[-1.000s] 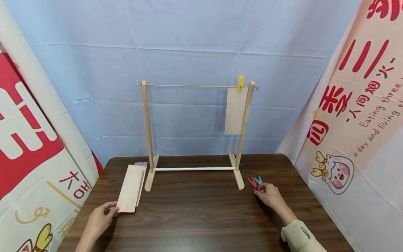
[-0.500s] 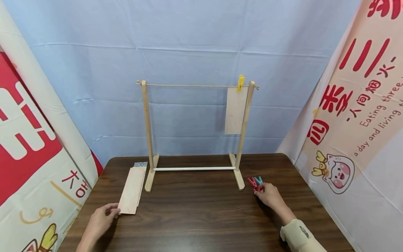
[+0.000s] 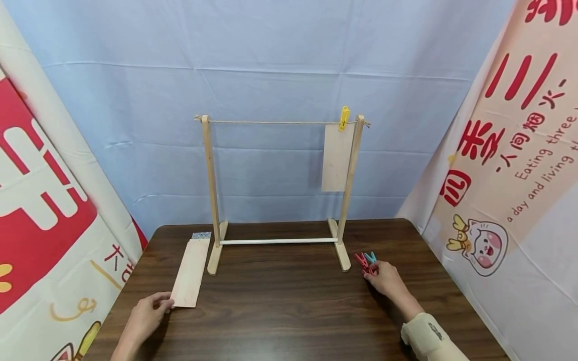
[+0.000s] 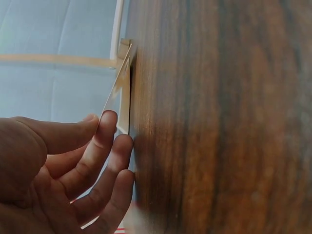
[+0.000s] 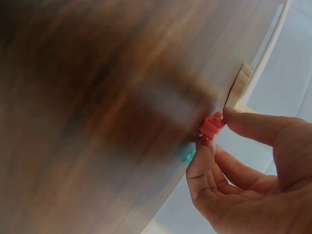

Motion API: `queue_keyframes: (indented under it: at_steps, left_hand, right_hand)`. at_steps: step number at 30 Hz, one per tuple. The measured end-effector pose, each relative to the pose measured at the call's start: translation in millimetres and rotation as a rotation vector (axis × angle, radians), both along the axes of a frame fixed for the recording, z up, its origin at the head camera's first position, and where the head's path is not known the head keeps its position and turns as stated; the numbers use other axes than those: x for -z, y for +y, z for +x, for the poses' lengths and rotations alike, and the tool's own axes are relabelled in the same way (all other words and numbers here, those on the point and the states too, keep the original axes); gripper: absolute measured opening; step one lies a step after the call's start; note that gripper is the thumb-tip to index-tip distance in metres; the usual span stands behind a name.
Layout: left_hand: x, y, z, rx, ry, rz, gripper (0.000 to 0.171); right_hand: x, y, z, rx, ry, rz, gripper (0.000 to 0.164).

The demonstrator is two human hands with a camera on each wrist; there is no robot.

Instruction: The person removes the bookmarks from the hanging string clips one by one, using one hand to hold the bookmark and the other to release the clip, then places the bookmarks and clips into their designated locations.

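Observation:
My left hand (image 3: 144, 316) pinches the near left corner of a pale, thin wooden board (image 3: 189, 276) at the table's left. From the left wrist view, the board's edge (image 4: 113, 87) lies between thumb and forefinger, its near end lifted off the table. Beyond its far end a blue-and-white patterned piece (image 3: 201, 235) peeks out, mostly hidden. Over on the right, my right hand (image 3: 390, 286) pinches a red clothespin (image 5: 210, 127) between thumb and forefinger. A blue clothespin (image 3: 371, 257) lies close beside it; how many red ones there are, I cannot tell.
A wooden frame (image 3: 211, 183) with a string (image 3: 275, 123) across its top stands at the table's back. From the string's right end hangs another pale board (image 3: 336, 160), clipped by a yellow clothespin (image 3: 344, 119). A white bar (image 3: 277, 241) joins the feet.
My left hand has shifted the board slightly rightward and nearer, so it now covers more of the pale piece beneath. My right hand has stayed almost still at the clothespins.

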State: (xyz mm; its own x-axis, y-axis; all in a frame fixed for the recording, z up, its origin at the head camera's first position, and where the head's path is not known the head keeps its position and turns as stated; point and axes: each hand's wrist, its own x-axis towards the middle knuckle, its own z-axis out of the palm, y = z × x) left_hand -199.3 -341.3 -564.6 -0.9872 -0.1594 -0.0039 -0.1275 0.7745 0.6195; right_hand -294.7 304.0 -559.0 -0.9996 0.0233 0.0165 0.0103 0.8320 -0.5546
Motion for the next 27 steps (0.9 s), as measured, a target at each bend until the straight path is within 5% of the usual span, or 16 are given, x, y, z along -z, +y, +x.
queue_keyframes:
  at_steps: [27]
  left_hand:
    - [-3.5, 1.8, 1.9, -0.067, -0.107, -0.008, 0.041]
  right_hand:
    - [-0.1, -0.1, 1.4, -0.004, 0.008, 0.013, 0.031]
